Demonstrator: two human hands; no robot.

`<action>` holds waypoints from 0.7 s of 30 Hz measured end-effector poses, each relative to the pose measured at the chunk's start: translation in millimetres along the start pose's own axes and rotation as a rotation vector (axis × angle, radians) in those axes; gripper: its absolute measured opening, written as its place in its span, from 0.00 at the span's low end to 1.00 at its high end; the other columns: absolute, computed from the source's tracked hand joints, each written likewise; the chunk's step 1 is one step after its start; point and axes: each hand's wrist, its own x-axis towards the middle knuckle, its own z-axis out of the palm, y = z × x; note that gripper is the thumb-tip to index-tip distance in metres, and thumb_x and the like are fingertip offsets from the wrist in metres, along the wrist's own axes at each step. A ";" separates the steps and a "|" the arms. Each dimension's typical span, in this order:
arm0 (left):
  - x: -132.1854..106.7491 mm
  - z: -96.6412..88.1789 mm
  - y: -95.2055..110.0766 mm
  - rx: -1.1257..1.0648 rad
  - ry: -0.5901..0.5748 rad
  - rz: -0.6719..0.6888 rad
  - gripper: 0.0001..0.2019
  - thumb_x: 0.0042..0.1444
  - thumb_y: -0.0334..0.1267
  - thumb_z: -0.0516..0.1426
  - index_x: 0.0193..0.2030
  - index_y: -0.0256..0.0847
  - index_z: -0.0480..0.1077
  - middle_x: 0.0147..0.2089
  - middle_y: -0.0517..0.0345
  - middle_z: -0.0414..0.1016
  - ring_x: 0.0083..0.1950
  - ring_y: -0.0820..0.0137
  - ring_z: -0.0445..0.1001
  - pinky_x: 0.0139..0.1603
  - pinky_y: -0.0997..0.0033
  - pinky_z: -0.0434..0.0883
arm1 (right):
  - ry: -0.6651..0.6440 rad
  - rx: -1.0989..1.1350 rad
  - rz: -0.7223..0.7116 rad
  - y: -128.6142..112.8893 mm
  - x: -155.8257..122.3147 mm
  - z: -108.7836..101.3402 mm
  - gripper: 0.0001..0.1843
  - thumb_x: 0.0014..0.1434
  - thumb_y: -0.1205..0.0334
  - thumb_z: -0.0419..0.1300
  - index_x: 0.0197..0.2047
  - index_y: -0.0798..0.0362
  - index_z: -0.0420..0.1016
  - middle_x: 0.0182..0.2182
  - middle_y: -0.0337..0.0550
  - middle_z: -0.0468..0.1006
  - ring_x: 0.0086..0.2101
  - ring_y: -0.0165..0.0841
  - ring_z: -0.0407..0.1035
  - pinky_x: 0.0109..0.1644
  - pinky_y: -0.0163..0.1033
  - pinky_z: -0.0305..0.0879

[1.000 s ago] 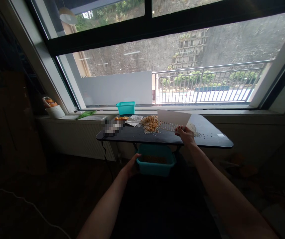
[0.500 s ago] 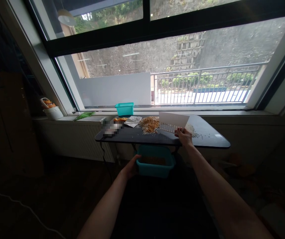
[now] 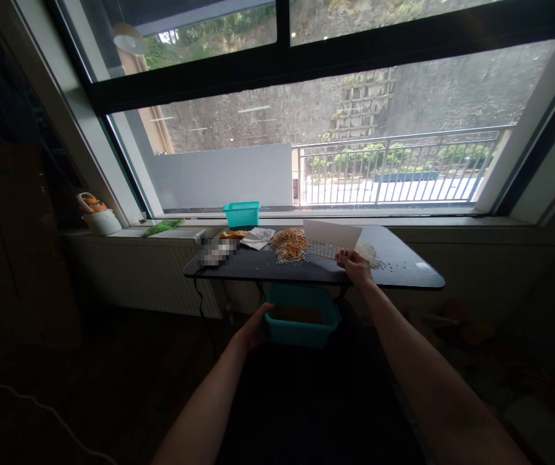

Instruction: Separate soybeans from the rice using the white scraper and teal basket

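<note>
One turquoise tub (image 3: 299,335), dark-looking contents within, sat below the near edge of the dark table (image 3: 239,268), its left side held by the left hand (image 3: 256,326). One white slotted sheet (image 3: 332,235), pinched by the right hand (image 3: 355,266), stood between yellow kernels (image 3: 288,245), left, and pale grains (image 3: 367,252), right.

The bare left forearm (image 3: 207,394) slants up to the left hand (image 3: 255,327), gripping at lower centre; the right forearm (image 3: 415,345) stretches from lower right, the right hand (image 3: 356,266) pinching near mid-frame.
</note>
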 end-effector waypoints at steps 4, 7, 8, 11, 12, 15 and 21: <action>0.1 -0.3 -0.2 -0.007 -0.002 -0.009 0.21 0.49 0.50 0.52 0.47 0.39 0.66 0.36 0.53 0.74 0.39 0.63 0.73 0.37 0.66 0.70 | 0.116 0.054 -0.016 0.0 2.1 0.9 0.16 0.40 0.50 0.64 0.26 0.53 0.68 0.24 0.36 0.72 0.29 0.29 0.70 0.34 0.36 0.70; 1.3 -1.2 -0.8 -0.006 0.015 -0.010 0.22 0.49 0.50 0.53 0.47 0.40 0.66 0.35 0.53 0.74 0.39 0.63 0.73 0.37 0.66 0.70 | 0.191 0.072 -0.031 2.1 4.9 0.9 0.15 0.40 0.52 0.63 0.25 0.53 0.66 0.23 0.35 0.71 0.28 0.29 0.70 0.33 0.35 0.71; 1.8 -1.4 -0.9 -0.004 0.018 -0.010 0.22 0.48 0.50 0.53 0.47 0.40 0.66 0.35 0.53 0.74 0.39 0.62 0.73 0.37 0.66 0.70 | 0.205 0.068 -0.036 3.2 6.0 0.8 0.15 0.40 0.52 0.63 0.25 0.53 0.65 0.23 0.35 0.71 0.28 0.29 0.70 0.33 0.35 0.71; 2.9 -2.1 -1.1 0.002 0.016 -0.012 0.22 0.48 0.51 0.53 0.47 0.40 0.65 0.35 0.52 0.74 0.39 0.62 0.73 0.37 0.65 0.70 | 0.242 0.040 -0.061 7.0 9.2 0.6 0.15 0.41 0.51 0.62 0.25 0.52 0.65 0.23 0.36 0.72 0.28 0.30 0.71 0.32 0.35 0.70; 3.0 -2.2 -1.1 0.006 0.016 -0.012 0.22 0.49 0.51 0.52 0.47 0.40 0.66 0.36 0.52 0.74 0.39 0.62 0.73 0.37 0.65 0.70 | 0.256 0.031 -0.067 8.2 10.0 0.6 0.15 0.41 0.51 0.61 0.25 0.52 0.65 0.23 0.36 0.72 0.28 0.30 0.71 0.31 0.35 0.70; 2.6 -1.9 -0.8 0.017 0.023 -0.016 0.22 0.49 0.51 0.52 0.46 0.40 0.66 0.35 0.52 0.74 0.39 0.62 0.73 0.37 0.66 0.70 | 0.261 0.006 -0.065 10.2 10.5 0.9 0.15 0.41 0.50 0.61 0.25 0.52 0.66 0.24 0.37 0.73 0.29 0.31 0.71 0.32 0.36 0.70; 2.0 -1.2 -1.0 -0.006 0.014 -0.013 0.22 0.48 0.50 0.53 0.47 0.40 0.65 0.36 0.53 0.74 0.39 0.63 0.73 0.37 0.66 0.70 | 0.029 -0.062 -0.028 5.2 2.7 -1.2 0.16 0.39 0.50 0.64 0.26 0.53 0.69 0.25 0.38 0.74 0.30 0.31 0.71 0.34 0.37 0.70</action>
